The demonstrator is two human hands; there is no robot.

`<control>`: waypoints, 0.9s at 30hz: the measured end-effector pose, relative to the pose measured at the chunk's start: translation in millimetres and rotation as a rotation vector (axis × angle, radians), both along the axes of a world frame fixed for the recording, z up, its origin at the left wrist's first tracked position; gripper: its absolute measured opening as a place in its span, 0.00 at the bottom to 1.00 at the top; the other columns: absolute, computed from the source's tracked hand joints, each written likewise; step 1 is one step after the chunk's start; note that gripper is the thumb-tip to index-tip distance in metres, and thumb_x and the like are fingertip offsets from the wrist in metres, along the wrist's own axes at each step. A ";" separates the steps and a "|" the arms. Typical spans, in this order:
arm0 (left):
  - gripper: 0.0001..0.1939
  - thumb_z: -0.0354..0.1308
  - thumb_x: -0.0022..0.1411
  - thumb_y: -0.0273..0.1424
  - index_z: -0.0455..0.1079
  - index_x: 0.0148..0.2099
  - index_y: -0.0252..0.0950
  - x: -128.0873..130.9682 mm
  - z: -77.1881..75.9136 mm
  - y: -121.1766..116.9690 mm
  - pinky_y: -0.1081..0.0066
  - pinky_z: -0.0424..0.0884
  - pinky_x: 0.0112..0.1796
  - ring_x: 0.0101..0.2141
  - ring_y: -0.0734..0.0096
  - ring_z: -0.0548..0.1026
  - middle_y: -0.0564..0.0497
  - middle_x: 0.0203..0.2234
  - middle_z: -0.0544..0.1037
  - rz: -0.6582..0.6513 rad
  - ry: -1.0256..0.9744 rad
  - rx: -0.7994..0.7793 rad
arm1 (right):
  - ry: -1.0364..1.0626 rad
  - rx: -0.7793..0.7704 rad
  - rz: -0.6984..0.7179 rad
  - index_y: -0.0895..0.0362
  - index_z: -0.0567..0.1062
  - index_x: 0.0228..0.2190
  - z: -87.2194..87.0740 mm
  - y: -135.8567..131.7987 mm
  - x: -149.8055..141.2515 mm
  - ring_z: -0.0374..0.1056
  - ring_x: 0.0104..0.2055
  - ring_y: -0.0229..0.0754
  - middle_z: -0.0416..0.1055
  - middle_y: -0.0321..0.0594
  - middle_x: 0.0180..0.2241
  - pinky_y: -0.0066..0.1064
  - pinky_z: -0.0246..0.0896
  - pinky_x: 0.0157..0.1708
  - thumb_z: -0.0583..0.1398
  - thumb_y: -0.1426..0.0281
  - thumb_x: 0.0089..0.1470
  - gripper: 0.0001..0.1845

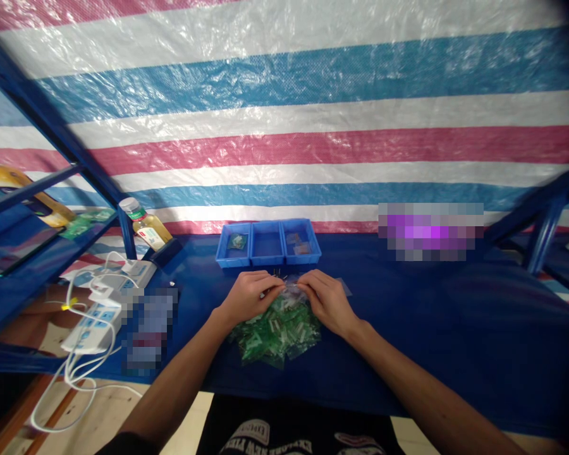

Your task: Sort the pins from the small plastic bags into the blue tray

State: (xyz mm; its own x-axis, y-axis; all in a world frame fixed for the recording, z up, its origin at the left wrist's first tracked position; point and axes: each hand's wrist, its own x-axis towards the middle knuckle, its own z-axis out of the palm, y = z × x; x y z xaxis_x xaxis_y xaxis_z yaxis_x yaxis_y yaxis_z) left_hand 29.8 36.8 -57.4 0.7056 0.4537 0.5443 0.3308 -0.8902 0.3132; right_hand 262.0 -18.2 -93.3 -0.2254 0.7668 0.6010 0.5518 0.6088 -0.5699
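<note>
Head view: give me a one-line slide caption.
Two bare hands hold a clear bag above a pile of green packets, with three blue trays behind.

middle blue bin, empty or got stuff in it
Empty: the middle bin shows a bare blue floor, while the left bin and right bin hold small packets.

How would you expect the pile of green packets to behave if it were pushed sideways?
The green packets would probably slide and spread rather than travel as one block, since they overlap loosely. Their thin, shiny film suggests floppy edges and a slippery feel. Rolling looks unlikely, as they lie mostly flat on the table.
</note>
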 end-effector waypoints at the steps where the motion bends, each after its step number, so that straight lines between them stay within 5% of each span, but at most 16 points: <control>1: 0.09 0.56 0.72 0.31 0.76 0.43 0.34 0.0 0.1 -0.1 0.71 0.72 0.34 0.30 0.70 0.77 0.47 0.30 0.80 0.001 0.000 0.000 | -0.007 -0.003 -0.007 0.53 0.74 0.37 0.3 0.1 0.3 0.70 0.38 0.46 0.74 0.41 0.34 0.39 0.67 0.40 0.55 0.71 0.70 0.09; 13: 0.11 0.56 0.73 0.34 0.75 0.41 0.34 -1.0 1.3 -0.3 0.73 0.69 0.32 0.29 0.72 0.75 0.49 0.27 0.77 0.014 0.031 -0.066 | -0.002 -0.020 0.029 0.53 0.72 0.36 -1.3 0.0 0.8 0.70 0.37 0.46 0.73 0.41 0.33 0.38 0.66 0.39 0.54 0.70 0.70 0.10; 23: 0.18 0.55 0.73 0.36 0.67 0.29 0.34 3.1 1.5 -3.2 0.74 0.63 0.29 0.25 0.75 0.69 0.53 0.22 0.71 -0.014 0.107 -0.092 | 0.008 0.029 0.107 0.53 0.75 0.38 0.9 -2.0 -3.9 0.74 0.39 0.45 0.77 0.42 0.37 0.38 0.70 0.41 0.56 0.71 0.68 0.08; 27: 0.13 0.55 0.73 0.36 0.74 0.37 0.34 4.5 -0.3 -3.9 0.73 0.68 0.32 0.28 0.73 0.74 0.50 0.26 0.76 -0.030 0.078 -0.119 | 0.020 0.043 0.123 0.53 0.75 0.39 1.4 -2.5 -5.3 0.74 0.40 0.45 0.77 0.43 0.38 0.38 0.71 0.41 0.56 0.72 0.68 0.07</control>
